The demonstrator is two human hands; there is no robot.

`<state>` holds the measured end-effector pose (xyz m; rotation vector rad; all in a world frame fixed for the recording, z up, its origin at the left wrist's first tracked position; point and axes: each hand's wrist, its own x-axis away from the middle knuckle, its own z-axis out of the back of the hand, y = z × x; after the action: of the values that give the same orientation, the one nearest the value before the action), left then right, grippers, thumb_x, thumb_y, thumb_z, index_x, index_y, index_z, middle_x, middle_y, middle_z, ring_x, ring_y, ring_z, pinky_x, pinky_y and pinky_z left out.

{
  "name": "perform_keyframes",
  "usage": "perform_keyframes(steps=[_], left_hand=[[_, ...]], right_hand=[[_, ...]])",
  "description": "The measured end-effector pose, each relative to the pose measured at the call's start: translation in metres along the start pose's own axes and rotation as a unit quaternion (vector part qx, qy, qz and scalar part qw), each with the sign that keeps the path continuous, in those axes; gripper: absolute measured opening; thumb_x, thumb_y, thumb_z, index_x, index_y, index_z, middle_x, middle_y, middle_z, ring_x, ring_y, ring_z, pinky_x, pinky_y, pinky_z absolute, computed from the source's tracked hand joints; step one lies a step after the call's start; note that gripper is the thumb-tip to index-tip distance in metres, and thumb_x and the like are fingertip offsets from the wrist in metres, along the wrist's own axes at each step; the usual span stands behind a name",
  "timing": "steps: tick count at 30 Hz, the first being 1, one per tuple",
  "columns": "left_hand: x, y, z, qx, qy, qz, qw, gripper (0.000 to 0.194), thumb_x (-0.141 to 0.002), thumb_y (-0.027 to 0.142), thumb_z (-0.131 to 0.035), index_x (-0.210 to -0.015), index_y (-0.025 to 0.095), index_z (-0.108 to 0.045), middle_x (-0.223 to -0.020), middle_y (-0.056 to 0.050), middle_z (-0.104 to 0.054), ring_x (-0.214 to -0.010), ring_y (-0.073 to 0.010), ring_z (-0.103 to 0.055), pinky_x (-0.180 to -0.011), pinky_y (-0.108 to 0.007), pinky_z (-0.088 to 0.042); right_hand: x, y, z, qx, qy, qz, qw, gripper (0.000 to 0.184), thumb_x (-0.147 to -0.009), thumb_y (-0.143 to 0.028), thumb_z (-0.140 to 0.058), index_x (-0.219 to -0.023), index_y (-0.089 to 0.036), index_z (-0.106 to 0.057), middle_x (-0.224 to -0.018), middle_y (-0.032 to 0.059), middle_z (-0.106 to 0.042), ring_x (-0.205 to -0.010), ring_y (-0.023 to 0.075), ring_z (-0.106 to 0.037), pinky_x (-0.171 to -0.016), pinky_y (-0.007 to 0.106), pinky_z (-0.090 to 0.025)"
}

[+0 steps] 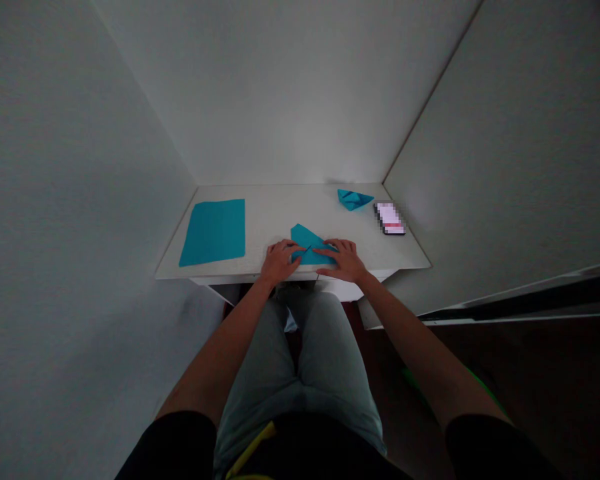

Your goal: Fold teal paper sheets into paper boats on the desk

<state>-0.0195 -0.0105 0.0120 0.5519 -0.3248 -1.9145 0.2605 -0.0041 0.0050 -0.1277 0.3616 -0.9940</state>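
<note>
A partly folded sheet of blue paper [304,237] lies on the white table in front of me, one pointed corner showing toward the back. My left hand [280,260] rests on its left side, thumb and index finger apart and reaching over the paper. On the other side, my right hand [347,260] lies over the right part with its fingers spread and the index fingertip near the middle. The two index fingertips almost meet at a small dark crease or gap in the fold. Both hands cover parts of the paper's edges.
The narrow white table [275,200] is hemmed in by walls. A flat blue sheet [215,230] lies at the left. Toward the back right sits a folded blue paper boat [353,199], and beside it a phone [390,219] with a lit, blurred screen.
</note>
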Motion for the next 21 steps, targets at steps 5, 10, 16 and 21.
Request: perform_keyframes(steps=[5, 10, 16, 21], left_hand=[[-0.003, -0.008, -0.002, 0.017, -0.028, -0.029, 0.999, 0.04, -0.102, 0.016, -0.055, -0.124, 0.036, -0.081, -0.143, -0.003, -0.071, -0.141, -0.0242, -0.06, -0.125, -0.048, -0.039], [-0.005, -0.009, -0.001, 0.036, -0.037, -0.024, 0.998, 0.048, -0.1, 0.009, -0.047, -0.13, 0.032, -0.077, -0.142, 0.0, -0.075, -0.146, -0.0203, -0.058, -0.133, -0.049, -0.03], [-0.008, -0.007, 0.003, 0.044, -0.047, 0.005, 0.998, 0.046, -0.101, 0.011, -0.046, -0.117, 0.034, -0.083, -0.131, 0.001, -0.08, -0.139, -0.0222, -0.063, -0.128, -0.049, -0.036], [-0.005, -0.002, 0.004, 0.034, -0.049, -0.003, 0.998, 0.028, -0.102, 0.034, -0.065, -0.126, 0.036, -0.08, -0.148, 0.003, -0.072, -0.153, -0.028, -0.051, -0.133, -0.056, -0.029]], right_hand=[[-0.002, 0.001, 0.0, -0.021, 0.011, -0.012, 1.0, 0.068, -0.102, -0.067, -0.061, -0.164, -0.04, -0.052, -0.17, 0.0035, -0.052, -0.153, 0.0358, -0.047, -0.128, 0.058, -0.03], [-0.003, 0.0, 0.005, -0.042, -0.037, 0.027, 0.998, 0.059, -0.11, -0.058, -0.048, -0.166, -0.04, -0.049, -0.175, -0.0013, -0.044, -0.161, 0.0327, -0.042, -0.129, 0.057, -0.034], [-0.002, 0.003, 0.003, -0.035, -0.056, 0.058, 0.996, 0.056, -0.114, -0.05, -0.041, -0.169, -0.039, -0.044, -0.176, -0.0016, -0.042, -0.164, 0.0293, -0.037, -0.131, 0.057, -0.03], [-0.003, 0.003, -0.008, 0.01, -0.04, 0.028, 0.999, 0.05, -0.112, -0.052, -0.046, -0.161, -0.043, -0.055, -0.169, -0.0005, -0.054, -0.162, 0.0308, -0.04, -0.133, 0.061, -0.023]])
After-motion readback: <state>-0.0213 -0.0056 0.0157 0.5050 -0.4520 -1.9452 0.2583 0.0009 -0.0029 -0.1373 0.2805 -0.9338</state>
